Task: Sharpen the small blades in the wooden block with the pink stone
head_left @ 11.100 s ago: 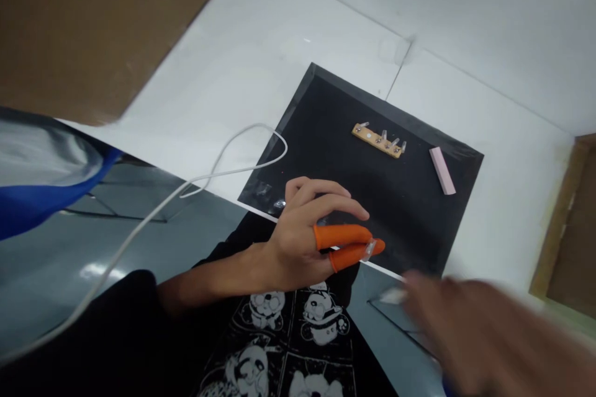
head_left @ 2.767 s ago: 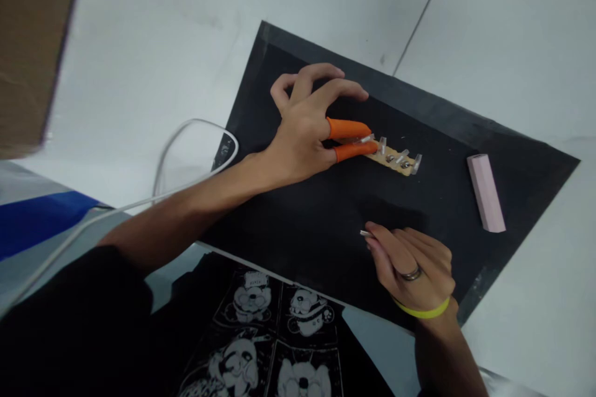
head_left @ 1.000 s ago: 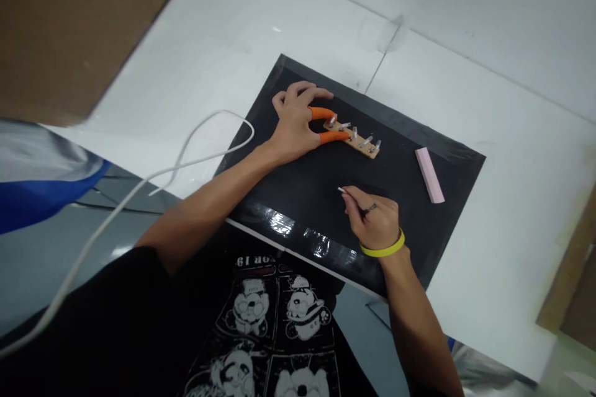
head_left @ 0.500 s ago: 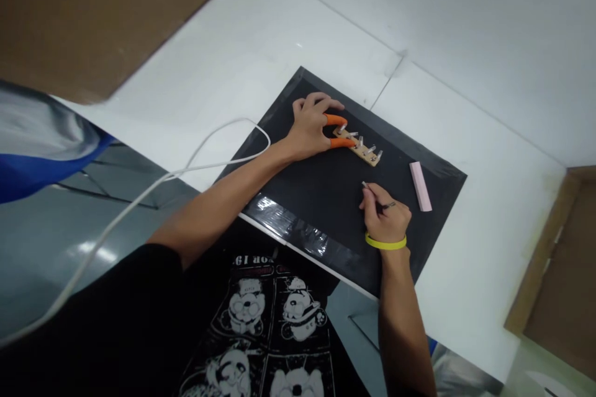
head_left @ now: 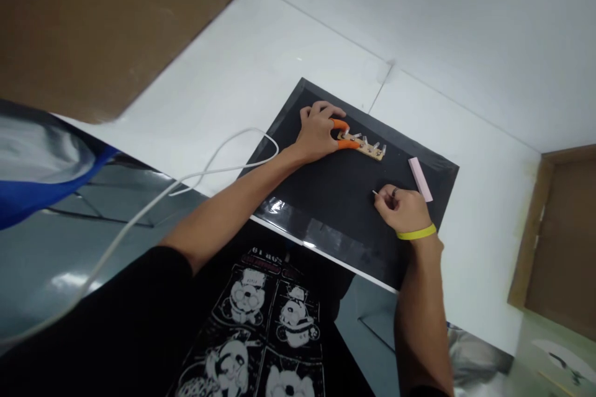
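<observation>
On the black mat (head_left: 321,189) lies a narrow wooden strip (head_left: 376,156) with several small clear, shiny pieces standing up along it. My left hand (head_left: 319,135), with orange covers on thumb and index finger, grips the strip's left part between those two fingers. The other fingers rest bent on the mat. My right hand (head_left: 404,208), wearing a yellow wristband, is closed near the mat, to the right of and nearer me than the strip. From its fingertips sticks a slim pale-tipped rod (head_left: 375,192); most of it is hidden, so its kind is unclear.
A pink bar-shaped block (head_left: 420,179) lies on the mat just beyond my right hand. A white cable (head_left: 205,172) loops over the table's left side beside my left forearm. The white table (head_left: 223,56) meets brown panels (head_left: 107,25) at the left.
My right hand has moved right with the rod, away from the strip, and has turned. The left hand keeps its grip on the strip. The whole view has shifted slightly.
</observation>
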A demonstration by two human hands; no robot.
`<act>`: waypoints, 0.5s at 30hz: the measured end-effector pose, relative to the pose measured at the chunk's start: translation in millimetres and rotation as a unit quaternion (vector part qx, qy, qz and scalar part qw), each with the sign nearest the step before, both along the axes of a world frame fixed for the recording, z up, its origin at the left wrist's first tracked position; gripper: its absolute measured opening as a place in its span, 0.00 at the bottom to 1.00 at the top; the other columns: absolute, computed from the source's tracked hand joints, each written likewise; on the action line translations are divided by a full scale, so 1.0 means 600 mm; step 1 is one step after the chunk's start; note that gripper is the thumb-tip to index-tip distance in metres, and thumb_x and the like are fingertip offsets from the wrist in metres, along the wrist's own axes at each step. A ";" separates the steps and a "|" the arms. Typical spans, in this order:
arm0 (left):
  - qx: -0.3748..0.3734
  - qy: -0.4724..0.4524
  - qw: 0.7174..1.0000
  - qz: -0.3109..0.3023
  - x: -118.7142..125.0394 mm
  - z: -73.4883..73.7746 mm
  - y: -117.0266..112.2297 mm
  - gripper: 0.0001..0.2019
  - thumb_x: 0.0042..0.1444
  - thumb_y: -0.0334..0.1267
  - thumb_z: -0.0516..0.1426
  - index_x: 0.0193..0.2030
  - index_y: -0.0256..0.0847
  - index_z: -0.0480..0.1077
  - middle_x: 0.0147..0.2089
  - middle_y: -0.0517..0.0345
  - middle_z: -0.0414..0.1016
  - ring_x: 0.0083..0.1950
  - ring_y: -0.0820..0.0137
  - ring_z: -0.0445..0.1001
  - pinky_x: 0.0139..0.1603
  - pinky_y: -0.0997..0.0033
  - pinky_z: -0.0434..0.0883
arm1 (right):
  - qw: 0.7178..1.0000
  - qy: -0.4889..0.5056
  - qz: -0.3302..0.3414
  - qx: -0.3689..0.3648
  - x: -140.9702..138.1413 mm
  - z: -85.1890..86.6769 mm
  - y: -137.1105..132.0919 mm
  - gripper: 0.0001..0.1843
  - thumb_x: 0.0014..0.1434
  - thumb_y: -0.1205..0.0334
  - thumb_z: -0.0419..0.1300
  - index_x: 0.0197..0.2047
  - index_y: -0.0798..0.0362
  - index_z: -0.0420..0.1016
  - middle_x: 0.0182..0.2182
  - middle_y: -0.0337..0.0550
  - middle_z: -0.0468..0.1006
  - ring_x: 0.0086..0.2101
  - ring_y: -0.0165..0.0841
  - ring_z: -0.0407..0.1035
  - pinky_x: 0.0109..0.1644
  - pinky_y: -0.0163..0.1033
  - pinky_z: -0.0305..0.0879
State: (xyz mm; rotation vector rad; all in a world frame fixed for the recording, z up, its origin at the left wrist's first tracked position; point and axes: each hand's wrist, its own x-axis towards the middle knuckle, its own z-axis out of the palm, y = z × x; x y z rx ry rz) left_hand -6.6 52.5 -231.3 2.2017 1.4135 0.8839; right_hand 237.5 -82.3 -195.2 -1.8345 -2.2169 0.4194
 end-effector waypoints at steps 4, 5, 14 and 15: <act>0.003 0.006 1.000 -0.008 0.000 -0.002 0.001 0.17 0.51 0.52 0.69 0.43 0.45 0.80 0.57 0.54 0.77 0.62 0.54 0.64 0.59 0.51 0.52 | 0.985 -0.146 0.022 -0.091 -0.015 0.062 0.023 0.13 0.54 0.53 0.56 0.23 0.50 0.69 0.19 0.40 0.71 0.24 0.35 0.68 0.29 0.39 0.49; 0.003 0.007 1.000 -0.011 0.000 -0.001 0.001 0.18 0.51 0.53 0.69 0.44 0.45 0.80 0.57 0.54 0.76 0.62 0.54 0.64 0.59 0.51 0.52 | 0.968 -0.209 0.028 -0.134 -0.026 0.078 0.030 0.12 0.55 0.53 0.55 0.25 0.50 0.72 0.22 0.41 0.74 0.27 0.38 0.70 0.29 0.39 0.51; 0.025 0.055 0.995 -0.078 -0.005 -0.001 0.003 0.47 0.43 0.73 0.62 0.64 0.43 0.68 0.69 0.42 0.63 0.68 0.44 0.56 0.63 0.45 0.51 | 0.880 -0.368 0.086 -0.288 -0.099 0.116 0.071 0.18 0.63 0.54 0.54 0.44 0.56 0.81 0.40 0.57 0.81 0.43 0.47 0.76 0.43 0.44 0.66; 0.029 0.062 0.994 -0.085 -0.005 0.000 0.001 0.50 0.42 0.75 0.62 0.66 0.42 0.66 0.70 0.40 0.60 0.69 0.42 0.54 0.64 0.44 0.50 | 0.880 -0.370 0.078 -0.286 -0.095 0.116 0.070 0.19 0.63 0.54 0.53 0.45 0.55 0.81 0.40 0.57 0.80 0.44 0.47 0.76 0.43 0.44 0.66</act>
